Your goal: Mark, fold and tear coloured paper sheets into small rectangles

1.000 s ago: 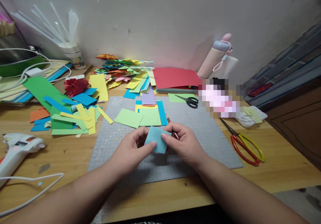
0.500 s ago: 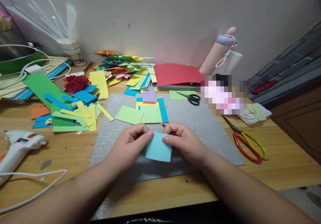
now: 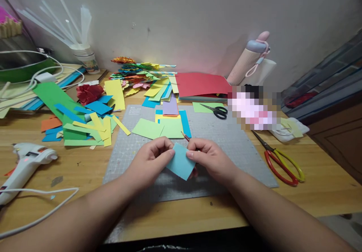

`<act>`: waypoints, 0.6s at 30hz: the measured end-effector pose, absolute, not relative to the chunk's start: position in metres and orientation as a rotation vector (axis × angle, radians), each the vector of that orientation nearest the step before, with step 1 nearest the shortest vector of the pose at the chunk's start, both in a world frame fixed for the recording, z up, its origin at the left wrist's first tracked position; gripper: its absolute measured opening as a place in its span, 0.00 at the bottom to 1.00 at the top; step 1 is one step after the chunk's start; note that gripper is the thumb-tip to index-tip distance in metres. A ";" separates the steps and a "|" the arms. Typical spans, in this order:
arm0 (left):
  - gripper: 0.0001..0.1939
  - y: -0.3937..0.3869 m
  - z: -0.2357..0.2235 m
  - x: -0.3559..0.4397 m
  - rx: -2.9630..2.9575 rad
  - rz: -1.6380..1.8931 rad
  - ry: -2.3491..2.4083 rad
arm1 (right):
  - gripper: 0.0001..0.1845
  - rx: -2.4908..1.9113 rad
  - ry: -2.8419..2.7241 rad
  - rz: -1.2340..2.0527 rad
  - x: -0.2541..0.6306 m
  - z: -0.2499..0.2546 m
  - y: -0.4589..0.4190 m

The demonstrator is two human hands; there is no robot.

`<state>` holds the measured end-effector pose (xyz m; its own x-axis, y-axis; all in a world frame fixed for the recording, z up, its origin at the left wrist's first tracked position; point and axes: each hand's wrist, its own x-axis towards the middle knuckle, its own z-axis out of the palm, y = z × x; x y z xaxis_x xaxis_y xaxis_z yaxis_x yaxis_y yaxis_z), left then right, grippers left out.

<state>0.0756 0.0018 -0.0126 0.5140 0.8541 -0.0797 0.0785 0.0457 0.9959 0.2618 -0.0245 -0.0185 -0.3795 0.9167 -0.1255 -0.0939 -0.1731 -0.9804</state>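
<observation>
Both my hands hold a small light blue paper rectangle [image 3: 181, 164] just above the grey cutting mat [image 3: 234, 158]. My left hand [image 3: 149, 161] pinches its upper left edge between thumb and fingers. My right hand [image 3: 210, 159] pinches its upper right edge and also grips a red pencil [image 3: 185, 136], whose tip sticks out toward the back. The paper is tilted, its lower corner pointing toward me. Light green paper pieces [image 3: 158, 128] lie on the mat just behind my hands.
Red-and-yellow scissors [image 3: 283, 161] lie right of the mat, black scissors [image 3: 216, 110] at its back. A white glue gun [image 3: 25, 161] with cord lies at left. Cut paper strips [image 3: 85, 126], a red sheet stack [image 3: 200, 84] and a pink bottle [image 3: 249, 58] crowd the back.
The blue paper has turned in my fingers, from hanging nearly square to tilted with one corner down. Both hands stay in about the same place over the mat.
</observation>
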 end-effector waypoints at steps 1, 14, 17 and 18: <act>0.08 0.002 -0.013 0.076 1.449 0.725 0.879 | 0.11 -1.037 -1.388 1.634 0.262 -0.018 -0.024; 0.07 -0.002 -0.018 0.078 1.960 0.572 0.830 | 0.07 -1.102 -1.906 1.132 0.257 -0.021 -0.029; 0.07 -0.004 -0.015 0.077 1.966 0.576 0.839 | 0.08 -1.069 -1.865 1.112 0.252 -0.024 -0.031; 0.07 -0.004 -0.014 0.077 1.954 0.572 0.842 | 0.09 -1.060 -1.837 1.115 0.251 -0.025 -0.031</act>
<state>0.0772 -0.0038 -0.0137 0.6604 0.7487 0.0577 0.3302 -0.3586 0.8731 0.2506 -0.0312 -0.0245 -0.3953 0.9040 0.1625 0.2731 0.2847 -0.9189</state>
